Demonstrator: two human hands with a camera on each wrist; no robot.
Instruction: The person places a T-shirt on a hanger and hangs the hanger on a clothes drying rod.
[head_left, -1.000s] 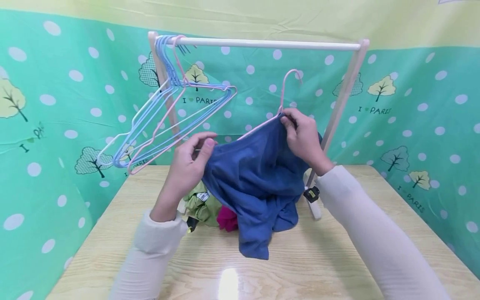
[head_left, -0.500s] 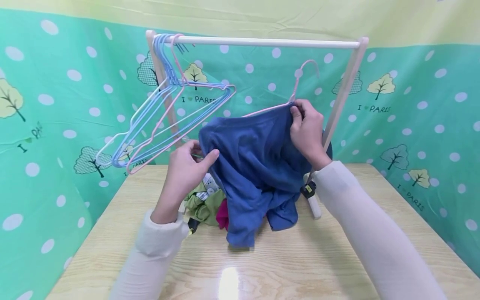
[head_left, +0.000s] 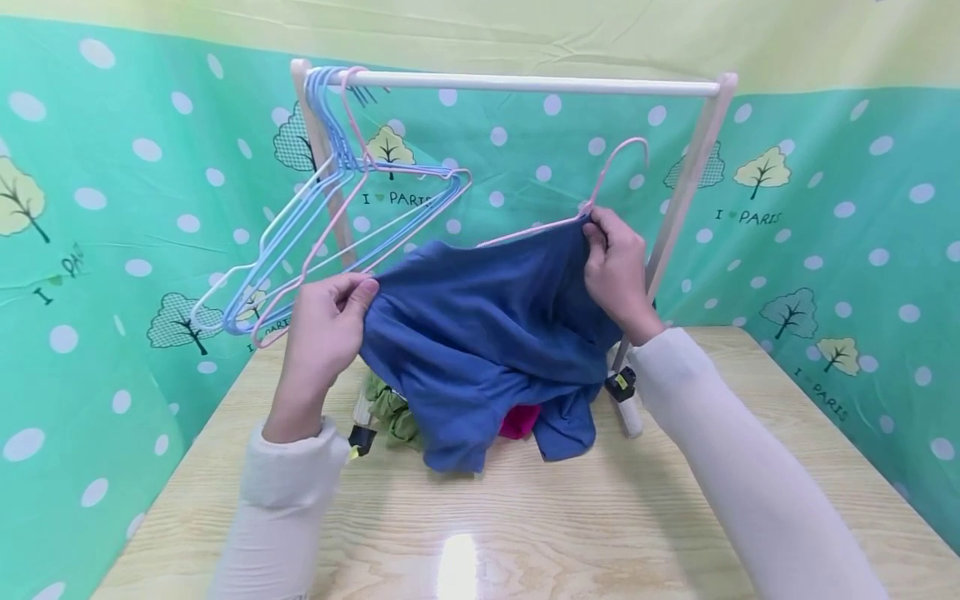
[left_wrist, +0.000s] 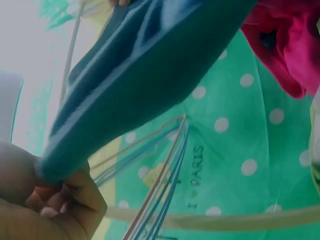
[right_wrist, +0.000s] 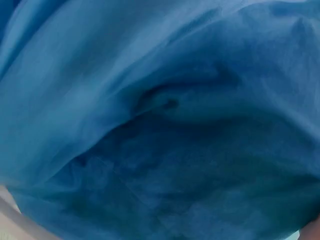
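Note:
A blue garment (head_left: 480, 333) hangs stretched between my two hands in the head view. The upper edge of a pink hanger (head_left: 532, 229) and its hook show above the cloth; the rest is covered. My left hand (head_left: 327, 325) pinches the garment's left corner between thumb and fingers, drawing the top edge out sideways. Higher up, my right hand (head_left: 618, 262) grips the cloth together with the hanger just below its hook. Draped blue fabric (right_wrist: 160, 130) fills the right wrist view. In the left wrist view, the left hand (left_wrist: 55, 205) holds a fold of the garment (left_wrist: 145, 85).
A rack with a white rail (head_left: 525, 83) stands behind the garment. Several blue, white and pink hangers (head_left: 337, 225) hang at its left end, close to my left hand. Green cloth (head_left: 393, 417) and magenta cloth (head_left: 519, 422) lie on the wooden table (head_left: 562, 533) beneath.
My left hand has taken hold of the garment's corner and moved left, spreading the top edge. My right hand has shifted slightly right and up with the hanger, whose hook now tilts right.

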